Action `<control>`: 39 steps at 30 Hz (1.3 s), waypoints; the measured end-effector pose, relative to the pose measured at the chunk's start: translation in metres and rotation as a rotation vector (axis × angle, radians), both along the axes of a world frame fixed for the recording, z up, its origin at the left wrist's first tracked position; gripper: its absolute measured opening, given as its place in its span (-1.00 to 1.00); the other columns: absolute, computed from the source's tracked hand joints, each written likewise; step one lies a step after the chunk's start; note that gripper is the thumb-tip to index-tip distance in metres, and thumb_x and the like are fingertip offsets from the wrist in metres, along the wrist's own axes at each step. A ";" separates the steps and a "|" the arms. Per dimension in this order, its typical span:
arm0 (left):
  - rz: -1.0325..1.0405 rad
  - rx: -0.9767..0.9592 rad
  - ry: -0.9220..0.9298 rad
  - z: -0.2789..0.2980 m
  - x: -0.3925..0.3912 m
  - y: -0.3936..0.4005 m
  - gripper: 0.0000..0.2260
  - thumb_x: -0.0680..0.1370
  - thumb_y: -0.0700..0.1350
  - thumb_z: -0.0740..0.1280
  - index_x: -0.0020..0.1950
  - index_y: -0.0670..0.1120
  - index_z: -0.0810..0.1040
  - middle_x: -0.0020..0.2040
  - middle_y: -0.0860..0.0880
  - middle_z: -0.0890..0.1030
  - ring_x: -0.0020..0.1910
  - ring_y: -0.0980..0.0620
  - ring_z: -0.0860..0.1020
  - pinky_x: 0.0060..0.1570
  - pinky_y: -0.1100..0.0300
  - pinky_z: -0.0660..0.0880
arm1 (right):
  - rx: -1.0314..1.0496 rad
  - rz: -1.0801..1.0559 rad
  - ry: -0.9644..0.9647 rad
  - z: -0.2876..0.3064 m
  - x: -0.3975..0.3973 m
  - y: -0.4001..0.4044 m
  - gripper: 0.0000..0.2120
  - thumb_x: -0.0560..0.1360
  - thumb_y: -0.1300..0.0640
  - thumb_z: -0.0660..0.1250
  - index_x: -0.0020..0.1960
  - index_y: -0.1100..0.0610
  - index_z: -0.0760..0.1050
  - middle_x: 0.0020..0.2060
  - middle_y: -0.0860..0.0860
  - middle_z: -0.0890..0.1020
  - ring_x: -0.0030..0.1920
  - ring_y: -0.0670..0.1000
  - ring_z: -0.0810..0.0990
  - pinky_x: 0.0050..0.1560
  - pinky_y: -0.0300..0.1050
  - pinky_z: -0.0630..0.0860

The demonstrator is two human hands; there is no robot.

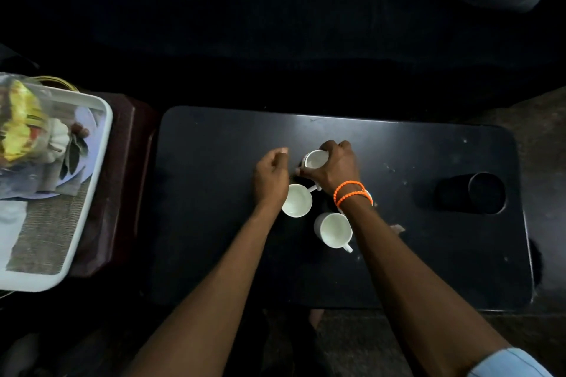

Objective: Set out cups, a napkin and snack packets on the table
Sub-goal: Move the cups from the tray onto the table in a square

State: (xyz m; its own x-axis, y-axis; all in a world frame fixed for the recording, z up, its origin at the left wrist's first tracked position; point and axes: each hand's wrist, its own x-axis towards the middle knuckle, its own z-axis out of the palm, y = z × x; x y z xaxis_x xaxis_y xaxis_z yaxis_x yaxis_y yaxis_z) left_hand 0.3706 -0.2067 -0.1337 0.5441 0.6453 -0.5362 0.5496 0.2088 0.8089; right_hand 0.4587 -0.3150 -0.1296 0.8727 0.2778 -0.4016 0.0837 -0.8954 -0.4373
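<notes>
Placing the far white cup on the dark table

The right hand [332, 167] is closing over the rim of the far white cup [315, 159], while the left hand [271, 176] is hovering loosely curled and empty above the middle cup [296, 200]; a third cup [333, 229] is standing nearer, and possibly a fourth is hiding under the wrist. She or he is doing best by lowering it flat, clear of the neighbouring handles. The snack packets [21, 122] are waiting on the white tray [92, 190] beside the table [214, 239]; the napkin is probably there too.
</notes>
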 end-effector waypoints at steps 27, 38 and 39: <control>-0.204 -0.326 0.202 0.012 -0.087 -0.085 -0.62 0.38 -0.08 0.32 0.15 0.10 0.72 0.10 0.15 0.74 0.16 0.10 0.66 0.31 -0.03 0.56 | 0.426 -0.790 0.104 0.015 -0.134 -0.094 -0.83 0.49 0.15 0.37 -0.15 -0.05 0.69 -0.30 -0.25 0.69 -0.20 -0.22 0.65 -0.22 -0.61 0.41; -0.187 -0.401 0.176 0.015 -0.128 -0.069 -0.36 0.26 -0.14 0.25 0.35 -0.01 0.64 0.06 0.08 0.76 -0.04 0.19 0.61 0.00 0.31 0.52 | 0.475 -0.811 0.322 0.015 -0.186 -0.095 -0.67 0.35 0.34 0.48 -0.05 -0.05 0.74 -0.16 -0.18 0.77 -0.11 -0.21 0.72 0.10 0.01 0.67; -0.195 -0.396 0.180 0.016 -0.133 -0.069 -0.35 0.25 -0.15 0.25 0.35 -0.01 0.64 0.09 -0.02 0.76 -0.08 0.21 0.59 -0.04 0.32 0.50 | 0.464 -0.827 0.320 0.016 -0.192 -0.093 -0.68 0.34 0.33 0.47 -0.05 -0.04 0.74 -0.17 -0.17 0.77 -0.11 -0.17 0.73 0.09 0.03 0.67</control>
